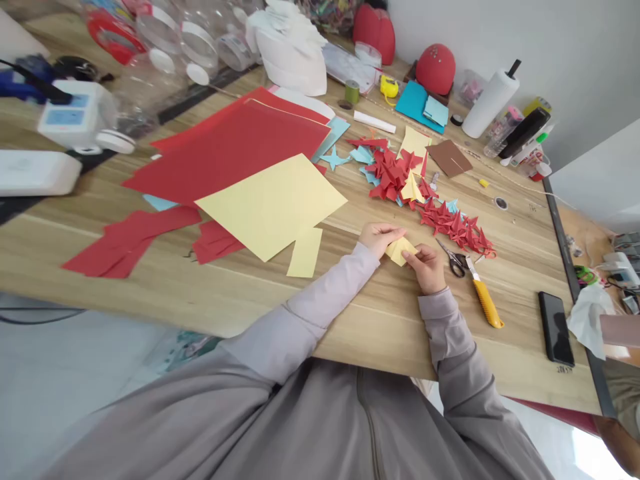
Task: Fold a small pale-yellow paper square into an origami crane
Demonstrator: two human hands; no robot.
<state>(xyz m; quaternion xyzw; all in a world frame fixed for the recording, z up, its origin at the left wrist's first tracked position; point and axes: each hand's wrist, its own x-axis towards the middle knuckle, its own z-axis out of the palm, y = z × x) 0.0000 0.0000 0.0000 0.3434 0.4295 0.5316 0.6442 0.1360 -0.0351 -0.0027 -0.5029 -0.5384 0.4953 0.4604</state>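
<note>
You pinch a creased, seemingly part-folded yellow paper between the nearly closed fingers of your left hand and right hand. At twelve o'clock from it, sharp-pointed red stars appear finished; at nine, a flat yellow strip awaits folding.

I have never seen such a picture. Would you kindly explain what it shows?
There is no machine here, only a person. The single picture comes from a camera worn on the head, looking forward and down. The bare left hand and right hand both hold a small folded yellow paper over the wooden table. To the left lie red sheets and a large yellow sheet; beyond the hands is a pile of folded, mostly red paper pieces. Scissors and an amber-handled cutter lie beside the right hand, and a phone farther right.
</note>
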